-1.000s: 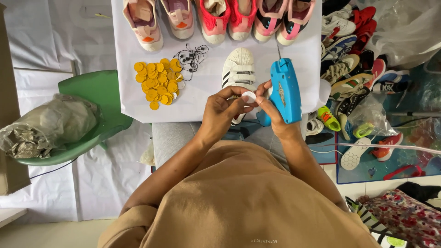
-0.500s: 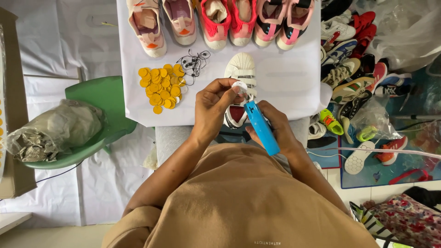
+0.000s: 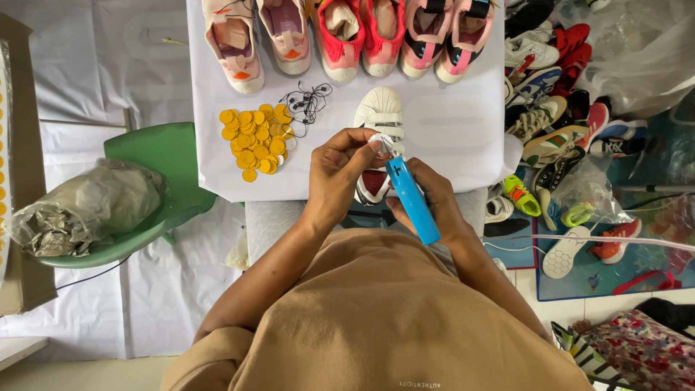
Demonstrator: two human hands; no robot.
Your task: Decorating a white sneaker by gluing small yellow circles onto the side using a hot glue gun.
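My right hand (image 3: pixel 433 197) grips a blue gun-shaped tool (image 3: pixel 411 198) whose tip points up at a white strap that my left hand (image 3: pixel 340 170) pinches at its fingertips. Both hands hover just over a white sneaker (image 3: pixel 379 119) lying toe-away on the white table sheet (image 3: pixel 449 123). A heap of round yellow tags (image 3: pixel 256 139) and a tangle of thin black strings (image 3: pixel 307 101) lie to the left of the sneaker.
Three pairs of sneakers, pink (image 3: pixel 262 40), red (image 3: pixel 360 32) and pink-black (image 3: pixel 449 32), line the table's far edge. A pile of mixed shoes (image 3: pixel 557 123) covers the floor at right. A green chair (image 3: pixel 166 166) with a plastic-wrapped bundle (image 3: pixel 87 206) stands left.
The blue tool has turned from broadside to edge-on and dropped lower, its tip now meeting the strap in my left hand. The hands have come closer together over the sneaker.
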